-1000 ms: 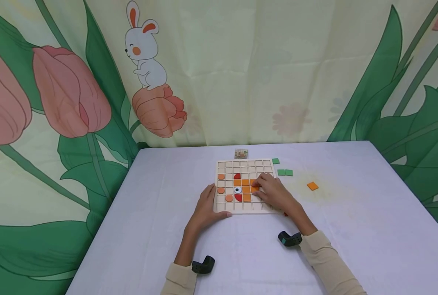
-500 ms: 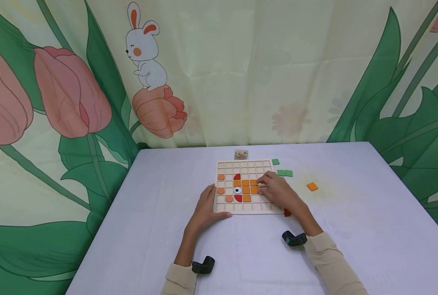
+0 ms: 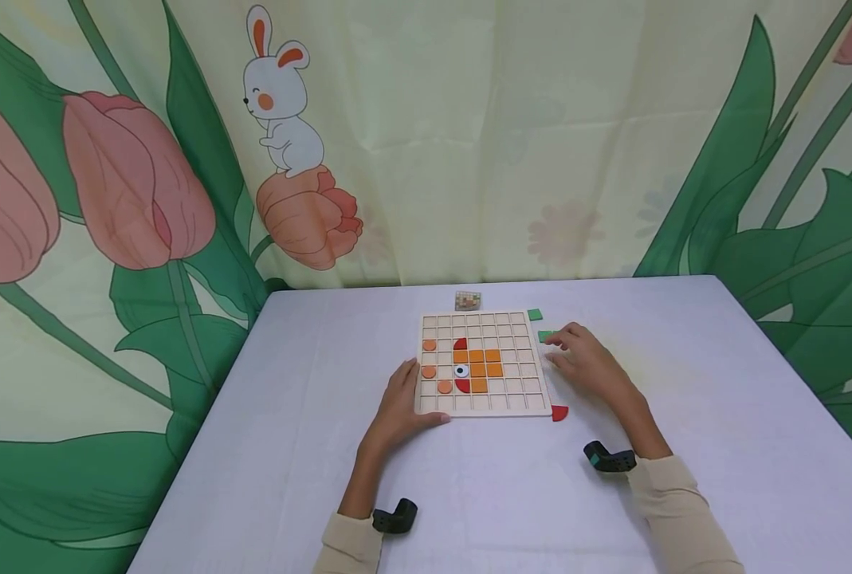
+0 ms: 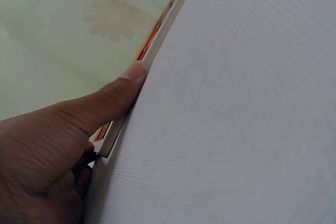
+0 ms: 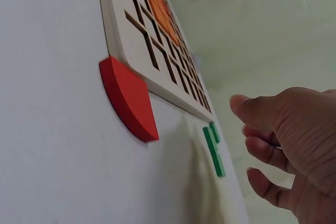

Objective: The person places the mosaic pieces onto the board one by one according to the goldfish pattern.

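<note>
A wooden grid board (image 3: 497,415) lies on the table, bearing several orange square tiles (image 3: 477,371), two red quarter-round tiles (image 3: 463,387), an eye tile (image 3: 461,371) and three peach round tiles (image 3: 429,345). My left hand (image 3: 397,402) holds the board's near left corner; in the left wrist view its thumb (image 4: 118,95) presses the front edge. Right of the board hovers my right hand (image 3: 589,363), fingers loosely bent and nothing between them in the right wrist view. Its fingertips are nearest the green square tiles (image 3: 544,337), partly covering them.
Touching or very near the board's near right corner is a loose red quarter-round tile (image 5: 128,100). Another green tile (image 3: 535,315) sits by the far right corner. A small patterned packet (image 3: 468,300) stands behind the board. A printed curtain (image 3: 454,143) hangs beyond the table.
My right hand has moved right, off the board, uncovering the orange tiles there. The loose orange tile on the right is now hidden behind it. The left hand stays put.
</note>
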Demonstrator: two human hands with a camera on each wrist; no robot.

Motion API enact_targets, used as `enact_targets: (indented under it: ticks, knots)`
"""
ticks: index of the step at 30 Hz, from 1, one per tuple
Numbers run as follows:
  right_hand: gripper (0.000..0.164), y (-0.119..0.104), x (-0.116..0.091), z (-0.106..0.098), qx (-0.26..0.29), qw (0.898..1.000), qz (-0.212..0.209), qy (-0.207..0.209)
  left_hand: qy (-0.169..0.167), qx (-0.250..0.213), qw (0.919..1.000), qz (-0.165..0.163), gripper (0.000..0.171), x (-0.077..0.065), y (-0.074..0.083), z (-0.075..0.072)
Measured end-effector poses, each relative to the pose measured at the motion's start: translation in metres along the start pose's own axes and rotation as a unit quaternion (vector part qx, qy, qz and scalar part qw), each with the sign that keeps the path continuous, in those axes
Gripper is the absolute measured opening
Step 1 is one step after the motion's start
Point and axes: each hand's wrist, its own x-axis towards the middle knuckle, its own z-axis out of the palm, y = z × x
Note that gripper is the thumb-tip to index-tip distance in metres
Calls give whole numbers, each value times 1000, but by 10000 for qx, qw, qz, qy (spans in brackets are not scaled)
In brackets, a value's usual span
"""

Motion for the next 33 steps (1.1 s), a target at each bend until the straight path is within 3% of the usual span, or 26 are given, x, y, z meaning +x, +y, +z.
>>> enact_targets:
  ticks: [9,17,33]
  knots:
    - [36,33,-14,-22,-16,9988,479,85,-10,-17,10000,-5,120,1,-1,1]
    - [53,61,-31,-29,-242,9941,1044,-151,16,-54,10000,-58,119,0,0,0]
    - [34,69,-35,-23,12,9954,940,-196,29,-111,9999,-45,119,0,-1,1]
